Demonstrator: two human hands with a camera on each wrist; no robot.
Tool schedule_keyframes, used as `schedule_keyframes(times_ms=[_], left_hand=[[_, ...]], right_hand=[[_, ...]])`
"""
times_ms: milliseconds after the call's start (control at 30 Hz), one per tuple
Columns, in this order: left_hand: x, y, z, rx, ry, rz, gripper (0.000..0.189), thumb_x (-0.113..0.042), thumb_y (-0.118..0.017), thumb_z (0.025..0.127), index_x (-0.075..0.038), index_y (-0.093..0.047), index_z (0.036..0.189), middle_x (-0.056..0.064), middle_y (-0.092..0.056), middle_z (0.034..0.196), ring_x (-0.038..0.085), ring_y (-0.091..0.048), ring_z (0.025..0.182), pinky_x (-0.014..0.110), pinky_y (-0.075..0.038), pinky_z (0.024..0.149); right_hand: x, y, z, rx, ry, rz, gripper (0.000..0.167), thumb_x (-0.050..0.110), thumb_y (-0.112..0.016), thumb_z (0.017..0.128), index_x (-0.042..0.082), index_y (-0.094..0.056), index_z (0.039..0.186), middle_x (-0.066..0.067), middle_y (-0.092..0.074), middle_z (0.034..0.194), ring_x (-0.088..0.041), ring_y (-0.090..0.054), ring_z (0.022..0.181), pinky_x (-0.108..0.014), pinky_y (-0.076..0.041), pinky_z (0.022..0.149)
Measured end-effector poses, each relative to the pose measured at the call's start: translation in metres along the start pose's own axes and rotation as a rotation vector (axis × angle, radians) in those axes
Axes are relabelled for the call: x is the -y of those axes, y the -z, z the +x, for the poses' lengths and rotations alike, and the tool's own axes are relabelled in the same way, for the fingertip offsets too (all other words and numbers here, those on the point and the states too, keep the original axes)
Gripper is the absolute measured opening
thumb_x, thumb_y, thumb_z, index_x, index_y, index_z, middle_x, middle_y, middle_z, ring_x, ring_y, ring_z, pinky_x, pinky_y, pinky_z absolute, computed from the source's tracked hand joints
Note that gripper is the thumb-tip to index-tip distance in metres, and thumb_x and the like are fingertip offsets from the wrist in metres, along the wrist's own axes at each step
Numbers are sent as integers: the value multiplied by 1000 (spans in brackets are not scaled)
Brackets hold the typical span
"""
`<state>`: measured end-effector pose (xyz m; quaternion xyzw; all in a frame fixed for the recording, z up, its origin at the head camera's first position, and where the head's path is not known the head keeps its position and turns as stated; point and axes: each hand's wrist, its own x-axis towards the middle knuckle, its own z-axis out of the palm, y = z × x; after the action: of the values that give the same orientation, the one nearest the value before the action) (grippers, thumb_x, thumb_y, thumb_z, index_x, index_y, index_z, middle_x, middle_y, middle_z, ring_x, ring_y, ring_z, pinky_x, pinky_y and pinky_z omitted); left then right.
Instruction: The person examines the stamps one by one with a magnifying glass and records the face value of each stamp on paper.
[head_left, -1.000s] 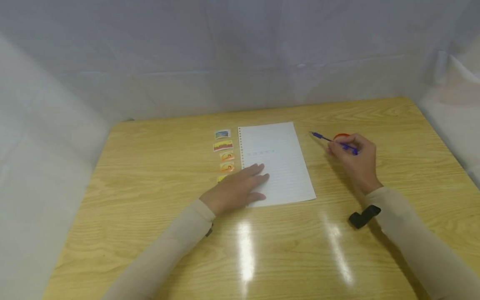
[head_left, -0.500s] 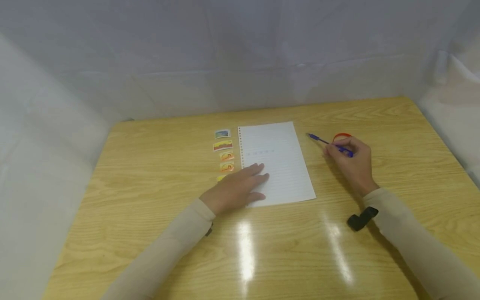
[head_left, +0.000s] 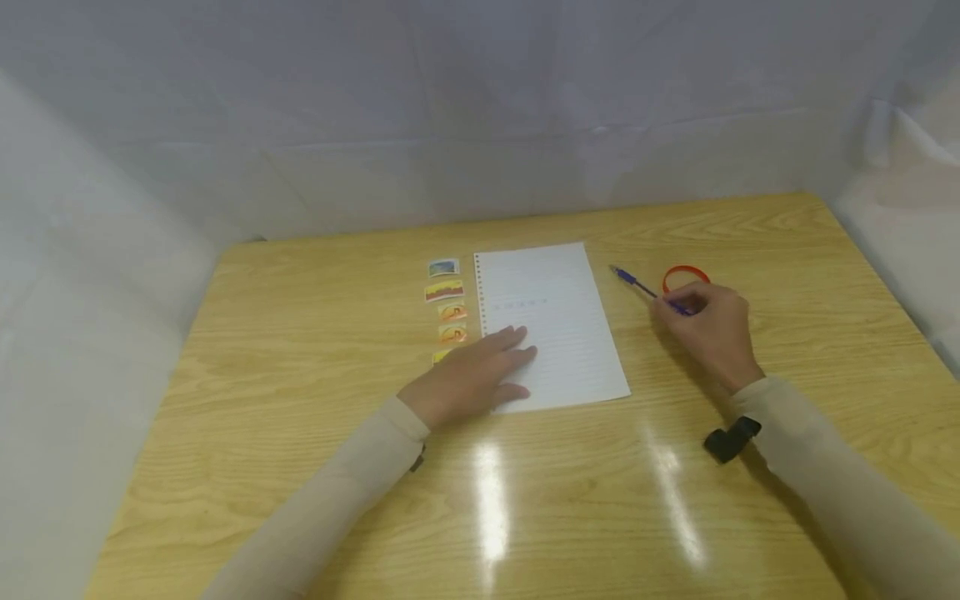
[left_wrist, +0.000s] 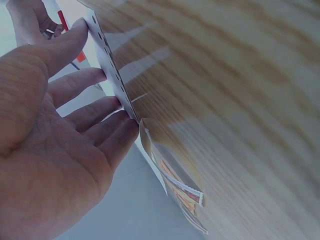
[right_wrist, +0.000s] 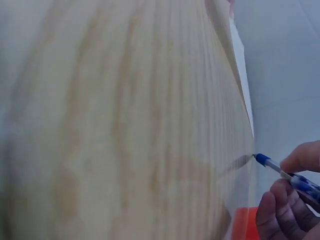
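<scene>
My left hand (head_left: 472,373) rests, fingers spread, on the lower left of a lined sheet of paper (head_left: 573,350) with holes down its left edge. A faint row of small marks runs across the sheet's middle. To the right of the paper, my right hand (head_left: 708,329) pinches a blue pen (head_left: 636,282) between thumb and fingers. The pen's tip points toward the upper left, close to the table in the right wrist view. Just behind that hand is a red ring (head_left: 686,269), partly hidden by the fingers.
Left of the paper, several small stamp-like pictures stand in a column, among them a blue-green one (head_left: 443,267) and a yellow-red one (head_left: 444,291). The lowest is partly covered by my left hand. A white cloth (head_left: 480,175) hangs behind the wooden table (head_left: 300,333).
My right hand has shifted slightly with the pen, whose tip has moved a little left. More of the red ring shows. The left hand stays in place on the paper.
</scene>
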<state>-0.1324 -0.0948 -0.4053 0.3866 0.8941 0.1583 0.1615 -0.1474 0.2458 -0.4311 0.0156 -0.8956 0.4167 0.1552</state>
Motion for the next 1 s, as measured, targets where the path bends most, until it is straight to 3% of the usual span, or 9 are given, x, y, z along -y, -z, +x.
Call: schedule_keyframes(times_ms=[233,367,533,833,1000], left_hand=[[-1,1,0,0,2,-2,59,-35,-59,103,-6,-43,153,16,-27,163,30,-23,152,39,-20,124],[-1,1,0,1,-1,1,59,-34,-59,103,-5,-43,152,17,-28,163,31,-24,152,40,-21,124],[-1,1,1,6,0,-11,59,-33,-60,103,-5,-44,152,18,-29,163,31,-24,152,40,-22,124],[2,-2,1,-1,20,-11,61,-37,-60,102,-7,-44,153,14,-29,163,28,-25,152,39,-22,124],[1,-4,2,-36,7,26,59,-37,-63,101,-6,-48,150,14,-36,160,28,-33,149,40,-27,122]], right_hand=[[5,1,2,142,0,-158,18,19,-77,86,1,-74,81,-10,-71,74,-19,-63,64,-24,-49,57],[8,0,3,206,-7,-201,23,23,-76,87,1,-74,80,-7,-71,70,-19,-62,60,-32,-50,57],[9,0,3,280,-19,-207,28,27,-77,89,0,-73,81,-5,-70,68,-17,-62,56,-33,-52,56],[11,-3,1,314,15,-236,32,30,-80,88,0,-73,81,-6,-70,69,-17,-63,59,-33,-53,56],[13,1,0,339,-5,-236,38,38,-78,89,1,-73,83,-5,-71,72,-19,-65,63,-35,-54,59]])
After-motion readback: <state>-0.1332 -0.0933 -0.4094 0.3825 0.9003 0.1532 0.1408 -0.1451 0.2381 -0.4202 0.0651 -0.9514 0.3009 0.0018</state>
